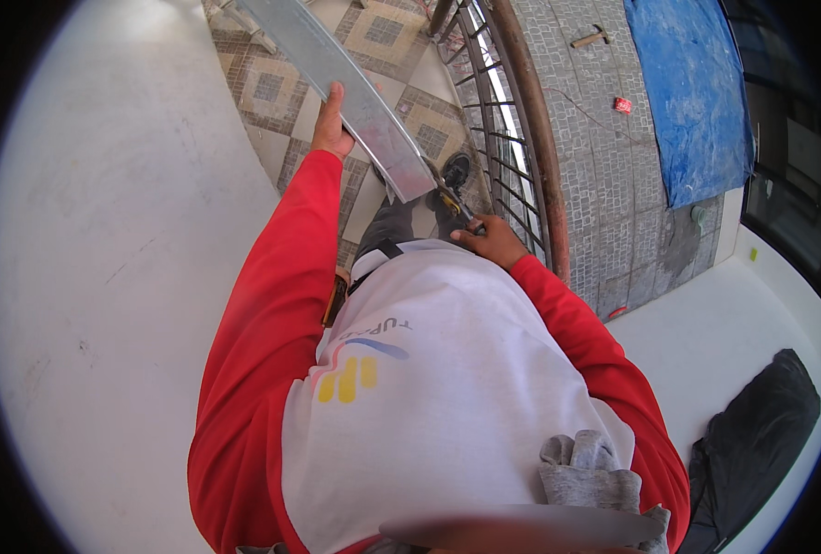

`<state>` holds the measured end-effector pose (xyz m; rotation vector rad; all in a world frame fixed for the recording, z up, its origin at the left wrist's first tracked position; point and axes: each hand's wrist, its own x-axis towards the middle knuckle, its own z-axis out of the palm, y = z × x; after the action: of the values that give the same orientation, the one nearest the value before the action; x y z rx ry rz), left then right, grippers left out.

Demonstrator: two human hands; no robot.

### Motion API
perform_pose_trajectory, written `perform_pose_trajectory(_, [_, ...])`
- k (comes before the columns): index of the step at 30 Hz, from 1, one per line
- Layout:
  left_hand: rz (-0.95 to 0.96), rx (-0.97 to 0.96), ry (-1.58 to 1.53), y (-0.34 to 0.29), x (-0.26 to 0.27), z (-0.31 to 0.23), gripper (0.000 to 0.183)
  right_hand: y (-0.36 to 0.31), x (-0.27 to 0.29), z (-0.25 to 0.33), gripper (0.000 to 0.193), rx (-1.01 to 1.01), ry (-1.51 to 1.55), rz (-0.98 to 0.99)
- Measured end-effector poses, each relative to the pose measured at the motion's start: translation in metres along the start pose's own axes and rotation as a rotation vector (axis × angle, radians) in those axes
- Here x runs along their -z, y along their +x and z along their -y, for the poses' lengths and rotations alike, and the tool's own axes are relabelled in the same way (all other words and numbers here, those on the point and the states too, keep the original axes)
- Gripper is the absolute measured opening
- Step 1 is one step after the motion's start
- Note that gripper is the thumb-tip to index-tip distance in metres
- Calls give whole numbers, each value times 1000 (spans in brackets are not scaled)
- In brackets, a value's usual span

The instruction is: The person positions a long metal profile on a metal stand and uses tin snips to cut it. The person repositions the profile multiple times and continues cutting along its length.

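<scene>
A long galvanized metal channel (350, 97) slants from the upper left down to just in front of my waist. My left hand (333, 132) is closed around its left edge, the thumb lying on the flat face. At the channel's near end, my right hand (494, 242) grips the handles of a pair of tin snips (452, 201) with dark and yellow parts. Their head meets the channel's right corner; I cannot tell whether the blades are around the metal or only beside it.
A brown metal railing (532, 120) curves along the right of the patterned tile floor (387, 88). Beyond it, a hammer (591, 38), a small red packet (622, 105) and a blue tarp (692, 92) lie on paving. A white wall (124, 240) stands at left; black cloth (752, 452) lies at lower right.
</scene>
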<state>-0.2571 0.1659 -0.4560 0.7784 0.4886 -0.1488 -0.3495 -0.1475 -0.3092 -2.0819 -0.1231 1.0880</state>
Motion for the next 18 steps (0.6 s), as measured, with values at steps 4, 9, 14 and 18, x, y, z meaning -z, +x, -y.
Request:
perform_pose_trajectory(4, [3, 7, -10, -3, -2, 0, 83, 1, -1, -10, 55, 67, 114, 29])
perform_pose_trajectory(9, [-17, 10, -16, -9, -2, 5, 81, 2, 2, -16, 54, 30, 226, 133])
perform_pose_trajectory(14, [-15, 9, -16, -11, 1, 6, 83, 0, -1, -7, 55, 53, 99, 58])
perform_pose_trajectory(18, [-13, 1, -16, -12, 3, 6, 85, -3, -3, -1, 55, 38, 20, 19])
